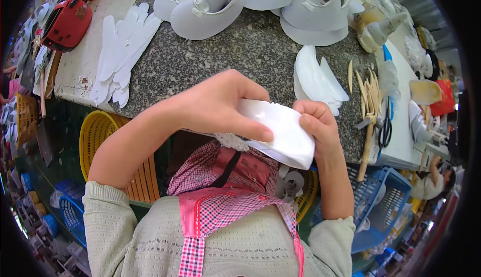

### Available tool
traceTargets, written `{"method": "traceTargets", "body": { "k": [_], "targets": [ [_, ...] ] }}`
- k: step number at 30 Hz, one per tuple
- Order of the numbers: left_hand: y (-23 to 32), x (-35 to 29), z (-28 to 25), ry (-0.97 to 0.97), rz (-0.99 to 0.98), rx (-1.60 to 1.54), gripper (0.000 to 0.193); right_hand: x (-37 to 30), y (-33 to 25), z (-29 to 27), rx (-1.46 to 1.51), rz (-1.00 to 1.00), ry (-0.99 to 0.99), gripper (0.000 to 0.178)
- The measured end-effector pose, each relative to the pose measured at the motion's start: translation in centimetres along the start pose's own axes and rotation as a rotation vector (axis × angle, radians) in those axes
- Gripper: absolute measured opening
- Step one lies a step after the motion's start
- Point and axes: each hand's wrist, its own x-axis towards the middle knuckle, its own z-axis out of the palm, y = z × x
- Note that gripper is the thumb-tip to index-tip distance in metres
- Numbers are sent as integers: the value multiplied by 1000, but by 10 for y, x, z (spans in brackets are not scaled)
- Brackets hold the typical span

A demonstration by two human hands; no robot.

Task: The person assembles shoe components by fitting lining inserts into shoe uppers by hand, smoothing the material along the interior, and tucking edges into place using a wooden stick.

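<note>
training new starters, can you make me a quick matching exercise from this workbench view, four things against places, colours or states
1. curved white piece
2. apron
3. wooden stick bundle
4. visor-like shapes

A. pink checks
B. far side of the stone slab
C. held by left hand and right hand
D. tan

Pairs: 1-C; 2-A; 3-D; 4-B

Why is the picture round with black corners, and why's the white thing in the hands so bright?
Head view: a wide fisheye lens makes the round edge and dark corners; light probably washes out much of the white piece between the left hand and right hand.
</note>
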Motion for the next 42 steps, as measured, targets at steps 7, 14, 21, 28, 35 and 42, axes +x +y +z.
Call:
{"method": "traceTargets", "body": {
  "k": [7,14,21,28,35,42],
  "targets": [
    [7,-5,15,-122,33,31,19,-49,-27,35,-402,-77,255,21],
    [-31,-2,-6,194,126,169,10,-256,-14,9,-1059,-11,836,23],
    [-36,29,-24,520,435,711,17,-226,122,-27,-1666,205,648,48],
    [-42,99,-99,1193,434,1154,34,70,11,22,-1272,-774,231,29],
    [-1,73,-146,822,475,-167,16,256,-26,-3,-146,-601,352,33],
    [-34,46,-164,438,769,-836,31,298,-21,17,187,-269,69,59]
  ]
}}
